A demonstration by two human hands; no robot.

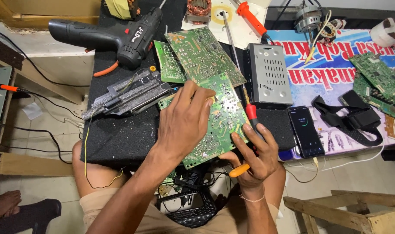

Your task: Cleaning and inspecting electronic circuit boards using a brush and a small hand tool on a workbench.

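A green circuit board [223,117] lies solder side up on a black mat [119,134]. My left hand [184,123] rests flat on the board's left half, fingers spread over it. My right hand [256,158] is at the board's lower right edge, closed around a soldering iron [249,113] with a red collar and an orange handle end, its thin tip pointing up along the board's right side.
More green boards [197,54] overlap behind. A black cordless drill [115,37] and a dark heatsink strip [128,93] lie left. A grey metal box [269,73], a phone [306,130], a black strap [351,117] and other boards [375,76] lie right. Wooden frame [349,210] lower right.
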